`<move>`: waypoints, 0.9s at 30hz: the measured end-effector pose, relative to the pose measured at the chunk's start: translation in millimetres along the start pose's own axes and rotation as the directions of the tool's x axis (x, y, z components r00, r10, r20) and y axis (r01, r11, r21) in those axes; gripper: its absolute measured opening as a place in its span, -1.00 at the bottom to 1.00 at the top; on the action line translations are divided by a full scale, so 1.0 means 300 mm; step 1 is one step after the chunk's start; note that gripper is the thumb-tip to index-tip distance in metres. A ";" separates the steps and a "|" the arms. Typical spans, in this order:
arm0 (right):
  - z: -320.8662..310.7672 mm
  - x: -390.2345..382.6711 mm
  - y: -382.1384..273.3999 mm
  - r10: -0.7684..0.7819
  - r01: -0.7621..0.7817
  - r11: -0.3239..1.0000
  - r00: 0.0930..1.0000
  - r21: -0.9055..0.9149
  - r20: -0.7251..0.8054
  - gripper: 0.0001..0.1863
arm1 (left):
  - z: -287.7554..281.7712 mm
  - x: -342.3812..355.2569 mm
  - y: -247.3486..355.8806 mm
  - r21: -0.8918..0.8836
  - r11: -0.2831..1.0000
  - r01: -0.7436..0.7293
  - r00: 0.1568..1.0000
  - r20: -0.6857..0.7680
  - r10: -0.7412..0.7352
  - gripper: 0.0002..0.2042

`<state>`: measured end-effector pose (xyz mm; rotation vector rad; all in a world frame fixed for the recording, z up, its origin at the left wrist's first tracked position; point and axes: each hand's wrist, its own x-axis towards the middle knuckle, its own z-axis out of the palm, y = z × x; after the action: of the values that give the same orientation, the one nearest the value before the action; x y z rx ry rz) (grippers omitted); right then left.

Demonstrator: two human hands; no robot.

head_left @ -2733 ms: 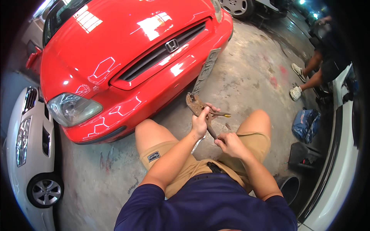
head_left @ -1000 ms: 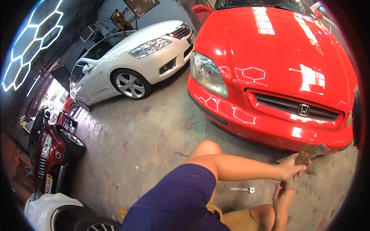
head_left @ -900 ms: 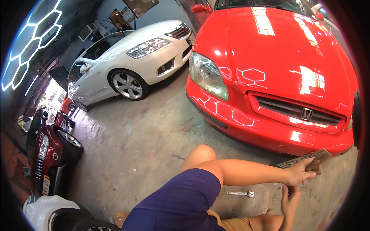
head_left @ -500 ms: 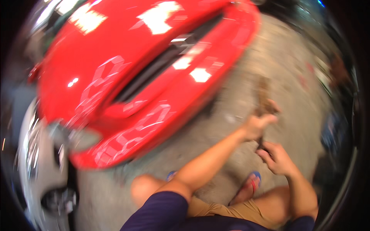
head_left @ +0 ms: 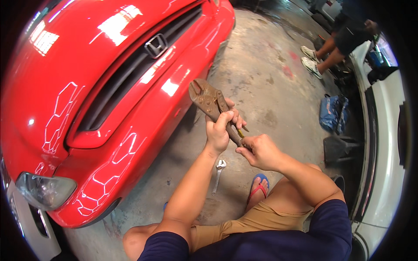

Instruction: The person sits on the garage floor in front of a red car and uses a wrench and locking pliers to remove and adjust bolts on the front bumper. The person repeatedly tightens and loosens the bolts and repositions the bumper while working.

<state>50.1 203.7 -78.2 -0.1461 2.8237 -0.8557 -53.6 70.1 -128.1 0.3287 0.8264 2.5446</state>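
A pair of rusty locking pliers (head_left: 204,98) is held up in front of me, jaws pointing to the upper left. My left hand (head_left: 221,128) is closed around the handles near their middle. At the tail end of the handle, my right hand (head_left: 261,151) is closed, thumb and fingers pinching the end where an adjusting screw would sit; the fingers hide that part. Below the hands, an adjustable wrench (head_left: 218,176) lies on the concrete floor.
A red car (head_left: 126,113) fills the left, its front bumper close to my left arm. To the right is a white car (head_left: 385,143). A blue bag (head_left: 333,114) and a dark object (head_left: 341,148) sit beside it. Another person (head_left: 335,43) stands at the far right.
My view has swung right and sharpened, so the white car, person and wrench now show clearly. Both hands still hold the pliers, which are tilted more to the left.
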 end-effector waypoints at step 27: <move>-0.264 -0.066 0.099 0.094 -0.043 0.919 0.989 0.393 -0.112 -0.77 | 0.081 -0.002 0.245 0.461 0.874 0.156 0.969 0.101 -0.226 -0.71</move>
<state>51.9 274.1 -27.2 0.0677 2.6818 -1.4335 -69.2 28.9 -64.5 0.5469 1.3169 2.0926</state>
